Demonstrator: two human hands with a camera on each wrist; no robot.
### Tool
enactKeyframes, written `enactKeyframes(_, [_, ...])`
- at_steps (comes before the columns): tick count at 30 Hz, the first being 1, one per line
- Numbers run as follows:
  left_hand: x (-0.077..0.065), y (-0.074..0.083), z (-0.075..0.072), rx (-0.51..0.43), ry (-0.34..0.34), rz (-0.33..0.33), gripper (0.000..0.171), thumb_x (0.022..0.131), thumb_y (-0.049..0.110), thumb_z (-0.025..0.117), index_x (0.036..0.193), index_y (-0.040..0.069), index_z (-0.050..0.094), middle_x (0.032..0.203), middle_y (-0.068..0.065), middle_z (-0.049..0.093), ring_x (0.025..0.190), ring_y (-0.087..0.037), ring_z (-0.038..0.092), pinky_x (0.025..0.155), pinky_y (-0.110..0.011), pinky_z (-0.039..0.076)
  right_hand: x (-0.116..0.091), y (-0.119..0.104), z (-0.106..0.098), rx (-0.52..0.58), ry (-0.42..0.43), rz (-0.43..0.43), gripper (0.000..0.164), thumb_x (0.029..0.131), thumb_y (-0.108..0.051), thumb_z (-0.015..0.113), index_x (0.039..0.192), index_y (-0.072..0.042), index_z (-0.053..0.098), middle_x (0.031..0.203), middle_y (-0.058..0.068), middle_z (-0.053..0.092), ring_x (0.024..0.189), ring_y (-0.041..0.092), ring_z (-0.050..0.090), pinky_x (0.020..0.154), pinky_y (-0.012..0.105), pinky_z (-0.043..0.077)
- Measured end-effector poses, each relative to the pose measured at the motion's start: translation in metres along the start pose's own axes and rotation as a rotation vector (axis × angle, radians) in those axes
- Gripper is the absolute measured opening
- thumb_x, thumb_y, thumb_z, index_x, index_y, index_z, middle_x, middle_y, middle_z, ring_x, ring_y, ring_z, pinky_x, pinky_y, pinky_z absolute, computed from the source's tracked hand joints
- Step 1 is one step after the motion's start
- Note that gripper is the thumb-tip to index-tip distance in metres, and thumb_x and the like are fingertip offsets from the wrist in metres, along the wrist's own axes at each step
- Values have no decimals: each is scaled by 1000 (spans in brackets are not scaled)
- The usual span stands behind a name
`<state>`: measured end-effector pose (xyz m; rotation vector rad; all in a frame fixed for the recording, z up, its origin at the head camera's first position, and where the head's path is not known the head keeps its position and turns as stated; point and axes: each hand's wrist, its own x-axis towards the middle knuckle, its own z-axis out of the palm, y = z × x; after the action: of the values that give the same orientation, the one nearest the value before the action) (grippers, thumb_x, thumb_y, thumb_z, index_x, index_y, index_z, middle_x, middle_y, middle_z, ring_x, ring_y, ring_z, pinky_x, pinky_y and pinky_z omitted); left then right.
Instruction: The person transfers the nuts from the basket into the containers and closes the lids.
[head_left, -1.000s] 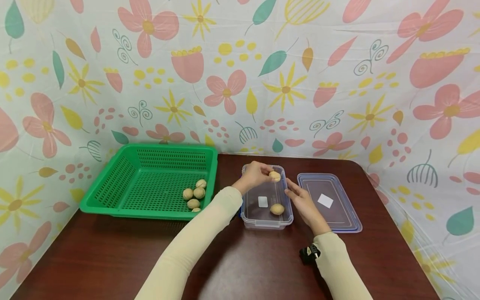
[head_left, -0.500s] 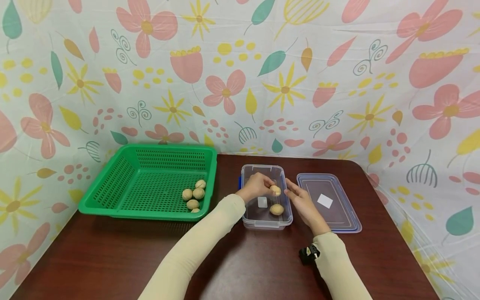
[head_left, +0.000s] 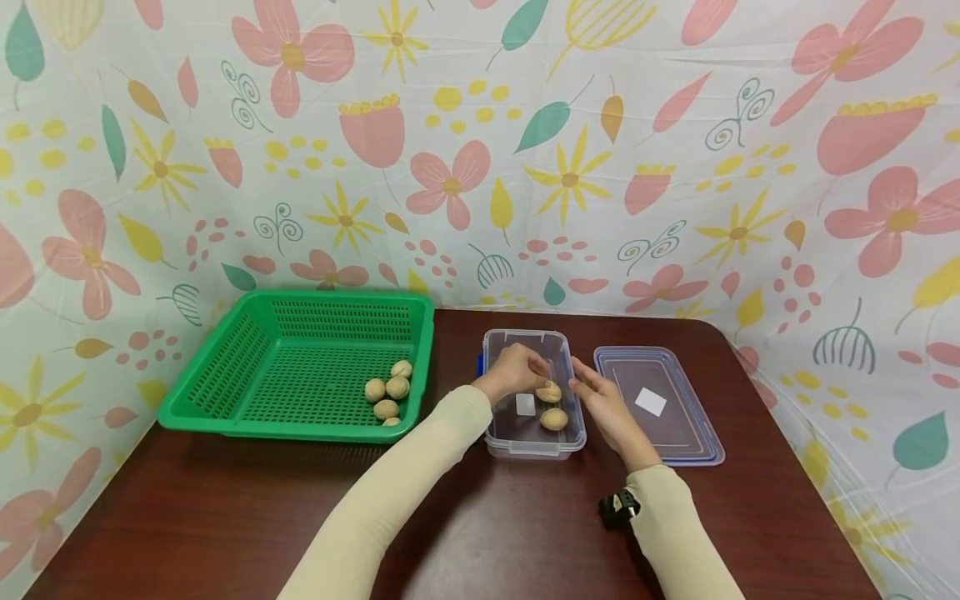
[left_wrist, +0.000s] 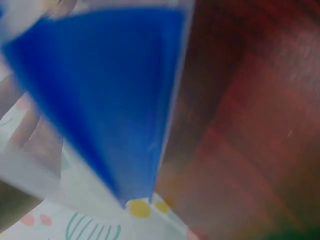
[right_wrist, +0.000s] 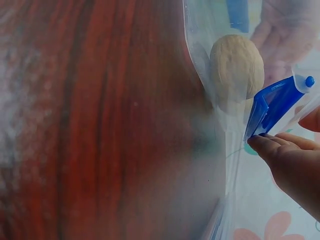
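A clear plastic food box [head_left: 536,447] with blue side clips stands on the table, with a pale sticker on its bottom. My left hand [head_left: 516,370] reaches into it and pinches a walnut [head_left: 551,392] low inside. Just in front of that one lies a second walnut [head_left: 554,419]. At the box's right side, my right hand [head_left: 609,408] rests straight fingers against the wall. In the right wrist view those fingers [right_wrist: 272,147] touch a blue clip [right_wrist: 275,106]. The left wrist view shows mostly another blue clip [left_wrist: 115,95]; the left fingers' grip is hidden there.
A green slotted basket [head_left: 300,432] stands to the left, with several walnuts [head_left: 397,386] in its right corner. Right of the box lies its clear lid [head_left: 686,425] with a white sticker [head_left: 650,402]. A flowered cloth [head_left: 450,100] hangs behind the dark wooden table [head_left: 487,533].
My left hand has lowered the walnut into the box and brought it nearer, beside the other walnut. The right hand has stayed at the box's side.
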<state>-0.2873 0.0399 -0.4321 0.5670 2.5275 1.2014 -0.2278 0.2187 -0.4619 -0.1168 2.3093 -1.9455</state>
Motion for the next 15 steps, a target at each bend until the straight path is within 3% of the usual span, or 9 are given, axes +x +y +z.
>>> enactKeyframes(6, [2, 14, -18, 7, 18, 22, 27, 85, 11, 75, 110, 2, 71, 103, -7, 72, 96, -19, 68, 89, -29, 52, -2, -2, -1, 6, 6, -1, 51, 103, -5, 38, 150, 6, 21, 156, 22, 20, 144, 34, 17, 117, 47, 14])
enactKeyframes(9, [2, 22, -32, 35, 35, 20, 27, 85, 15, 76, 110, 7, 72, 104, -3, 72, 97, -16, 67, 89, -27, 51, -2, -3, 0, 0, 13, 1, 51, 103, -5, 39, 150, 6, 22, 156, 22, 20, 144, 34, 17, 116, 47, 15])
enactKeyframes(10, [1, 24, -37, 29, 35, 17, 26, 85, 15, 75, 110, 8, 73, 104, -3, 72, 97, -16, 67, 83, -27, 53, -2, -3, 0, -2, 13, 2, 51, 103, -6, 39, 150, 6, 22, 156, 22, 20, 144, 34, 18, 116, 47, 15])
enactKeyframes(15, [-3, 34, -64, 11, 18, 39, 28, 89, 14, 71, 115, 5, 70, 111, -8, 70, 102, -21, 65, 84, -28, 53, -1, -3, 2, -7, 13, -3, 51, 102, -5, 39, 150, 5, 23, 156, 20, 20, 144, 34, 18, 116, 46, 16])
